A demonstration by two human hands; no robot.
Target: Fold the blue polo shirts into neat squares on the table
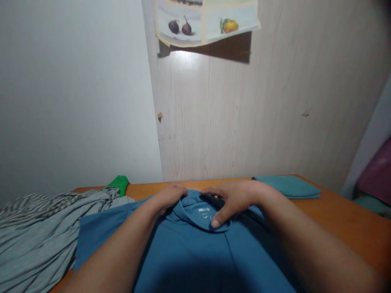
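A blue shirt [189, 256] lies spread over the table in front of me, its collar at the far side and a small pale label [204, 213] inside the neck. My left hand [171, 198] is closed on the fabric at the left of the collar, most of its fingers hidden from view. Across the right side of the neck opening rests my right hand [236, 199], thumb apart from the fingers. Its thumb touches the front of the collar and its fingertips reach the back edge.
Grey and striped clothes [39, 240] are heaped on the left, with a green cloth [119, 185] behind them. A folded teal cloth [287, 187] lies at the back right of the orange-brown table [339, 228]. The wall [207, 134] rises behind the table, with fruit pictures [210, 32] on it.
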